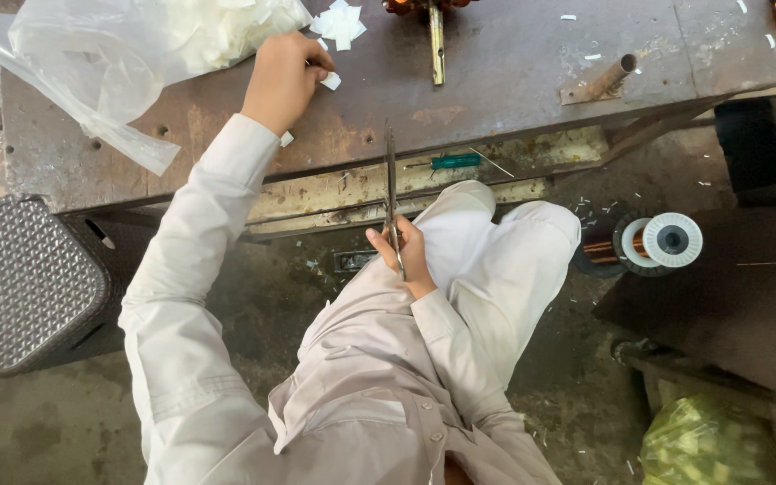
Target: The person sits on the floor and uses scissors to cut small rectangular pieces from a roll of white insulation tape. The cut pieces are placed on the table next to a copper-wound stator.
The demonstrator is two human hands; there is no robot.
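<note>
Left hand (282, 79) pinches a white paper slip (330, 81) on the bench (514, 81), upper centre. Right hand (399, 253) grips scissors (391, 193), blades closed, mid-frame. Picking stage, I'd judge; cutting needs slip brought to blades.

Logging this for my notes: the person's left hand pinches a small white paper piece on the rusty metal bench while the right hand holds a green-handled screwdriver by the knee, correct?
Not quite. In the head view, the right hand holds long metal scissors, not the green-handled screwdriver, which lies on the ledge. The rest is right.
</note>
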